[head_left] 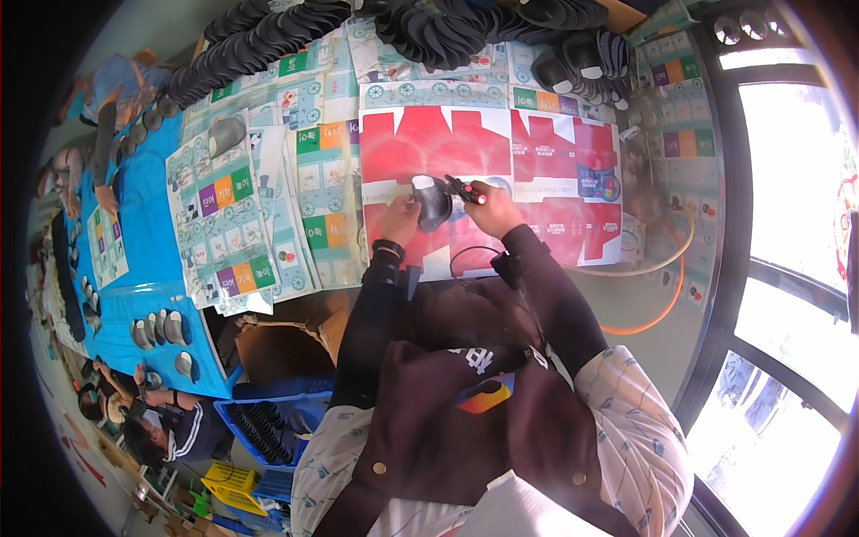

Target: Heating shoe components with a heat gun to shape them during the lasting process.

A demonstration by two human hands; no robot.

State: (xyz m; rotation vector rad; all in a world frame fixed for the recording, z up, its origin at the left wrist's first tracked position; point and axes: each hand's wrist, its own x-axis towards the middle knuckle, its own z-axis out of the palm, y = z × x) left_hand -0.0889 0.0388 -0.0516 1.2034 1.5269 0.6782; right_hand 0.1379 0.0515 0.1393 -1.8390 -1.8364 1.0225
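Note:
My left hand (400, 219) pinches the left edge of a dark grey curved piece (435, 208), shaped like a small cup or visor, with a pale patch at its top. In my right hand (494, 211) is a small black-and-red tool (463, 189), its exact kind too small to tell. The tool's dark end lies close beside the piece's upper right edge; whether they touch I cannot tell. Both hands are over a red-and-white printed sheet (429, 148) on the table in front of me. A thin black cable (461, 254) curves below my right hand.
Stacked dark curved pieces (429, 40) line the table's back. Printed sheets (215, 215) lie left, one bearing a loose grey piece (226, 134). Farther left, people work around a blue-covered table (148, 224). A blue crate (295, 394) stands lower left; an orange hose (658, 320) loops at right.

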